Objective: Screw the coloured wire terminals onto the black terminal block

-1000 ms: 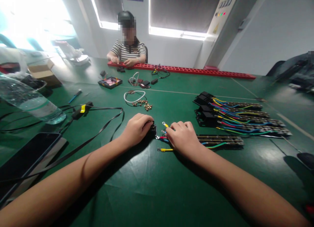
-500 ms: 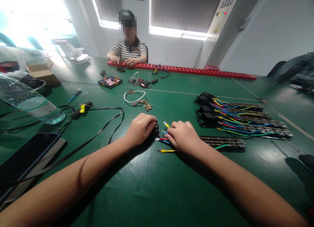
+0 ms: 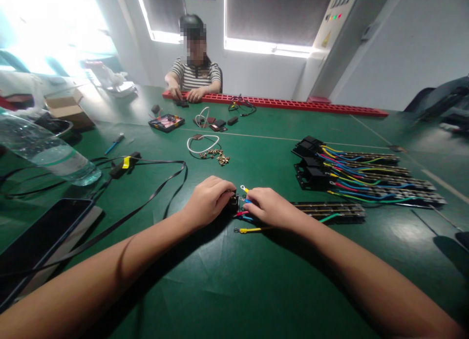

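Note:
My left hand [image 3: 209,200] is closed around a small black plastic part [image 3: 234,202], mostly hidden by the fingers. Close beside it, my right hand [image 3: 269,205] pinches a blue wire [image 3: 247,201] whose ring terminal points at the black part; whether they touch I cannot tell. A yellow-sleeved ring terminal [image 3: 245,188] sticks up behind the right fingers. Below them are a red wire end [image 3: 241,214] and a yellow wire [image 3: 249,230] lying on the table. These wires run under my right hand towards a long dark strip [image 3: 340,211] with brass-coloured rails.
Several wired strips with black housings [image 3: 311,175] lie at the right. Brass screws [image 3: 220,157] are heaped beyond my hands, near a white cable loop [image 3: 203,143]. A bottle [image 3: 54,156], a phone [image 3: 44,236] and a black cable [image 3: 154,197] are left. A co-worker [image 3: 198,77] sits opposite.
My right hand has moved left, bringing the blue wire's terminal up to the black part. The red wire end has shifted slightly. Across the table, the co-worker's hands have moved a little.

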`<state>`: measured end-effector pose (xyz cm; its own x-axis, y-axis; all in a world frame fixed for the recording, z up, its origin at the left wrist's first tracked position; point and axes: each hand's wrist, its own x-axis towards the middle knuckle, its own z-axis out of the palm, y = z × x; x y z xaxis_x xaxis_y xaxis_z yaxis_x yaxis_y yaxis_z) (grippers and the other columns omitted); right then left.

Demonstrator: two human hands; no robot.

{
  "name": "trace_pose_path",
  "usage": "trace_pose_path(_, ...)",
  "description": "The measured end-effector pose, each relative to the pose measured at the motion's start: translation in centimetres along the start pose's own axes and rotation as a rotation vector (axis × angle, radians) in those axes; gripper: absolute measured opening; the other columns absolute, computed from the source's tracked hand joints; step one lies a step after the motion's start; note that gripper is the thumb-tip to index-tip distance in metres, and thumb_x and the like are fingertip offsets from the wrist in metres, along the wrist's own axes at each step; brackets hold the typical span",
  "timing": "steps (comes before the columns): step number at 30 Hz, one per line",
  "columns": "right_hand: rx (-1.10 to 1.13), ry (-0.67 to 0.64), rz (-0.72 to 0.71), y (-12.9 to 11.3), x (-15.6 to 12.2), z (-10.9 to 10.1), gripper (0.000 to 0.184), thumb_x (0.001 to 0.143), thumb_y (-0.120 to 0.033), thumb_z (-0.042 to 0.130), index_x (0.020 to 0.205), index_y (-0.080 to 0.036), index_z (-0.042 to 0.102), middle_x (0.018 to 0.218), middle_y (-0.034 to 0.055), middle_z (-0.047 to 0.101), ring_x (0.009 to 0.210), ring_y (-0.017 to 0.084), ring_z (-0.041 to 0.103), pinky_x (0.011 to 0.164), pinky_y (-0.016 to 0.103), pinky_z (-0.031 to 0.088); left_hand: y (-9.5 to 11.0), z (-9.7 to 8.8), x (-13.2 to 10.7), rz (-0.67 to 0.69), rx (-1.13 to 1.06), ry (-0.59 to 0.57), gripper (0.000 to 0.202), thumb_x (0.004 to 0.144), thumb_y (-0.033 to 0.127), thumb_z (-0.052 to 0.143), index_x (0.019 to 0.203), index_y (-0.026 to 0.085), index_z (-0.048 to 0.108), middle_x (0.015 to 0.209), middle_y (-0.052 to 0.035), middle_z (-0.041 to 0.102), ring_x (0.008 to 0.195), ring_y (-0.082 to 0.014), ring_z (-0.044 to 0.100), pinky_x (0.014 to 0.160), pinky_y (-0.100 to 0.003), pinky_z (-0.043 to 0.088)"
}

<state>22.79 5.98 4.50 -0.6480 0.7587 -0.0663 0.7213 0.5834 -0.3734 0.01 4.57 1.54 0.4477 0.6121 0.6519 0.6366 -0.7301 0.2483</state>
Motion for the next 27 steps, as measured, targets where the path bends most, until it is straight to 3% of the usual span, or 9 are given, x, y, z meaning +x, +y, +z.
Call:
trace_pose_path(8,0.255,-0.03,0.085,0.5,0.3,0.0,0.023,0.086,-0.029,0.065,0.072,-0.017,0.052,0.069,-0.0032,0.053,0.064,0.009,0.043,0.061,0.024,0.025,0.7,-0.1,-0.7,-0.02,-0.036,0.012,0.013,0.101,0.021,0.054,0.099,0.019,0.067,0.088,-0.0041,0.072,0.081,-0.0174,0.065,0.075,-0.031,0.052)
trace_pose_path(17,0.327,-0.061,0.131,0.4,-0.3,0.4,0.032,0.089,-0.042,0.058,0.068,-0.017,0.056,0.065,-0.0023,0.052,0.062,0.01,0.043,0.06,0.027,0.023,1.5,-0.3,-1.2,0.023,0.025,0.043,0.012,0.101,0.018,0.055,0.098,0.019,0.067,0.087,-0.0029,0.074,0.078,-0.0172,0.063,0.074,-0.031,0.051)
trace_pose_path(27,0.33,-0.03,0.159,0.2,-0.2,0.1,0.03,0.089,-0.038,0.063,0.069,-0.017,0.055,0.064,-0.0029,0.05,0.062,0.01,0.043,0.061,0.026,0.024,0.6,0.2,-0.7,0.086,0.014,0.033,0.015,0.102,0.019,0.052,0.099,0.018,0.067,0.087,-0.0029,0.074,0.076,-0.0165,0.062,0.075,-0.031,0.05)
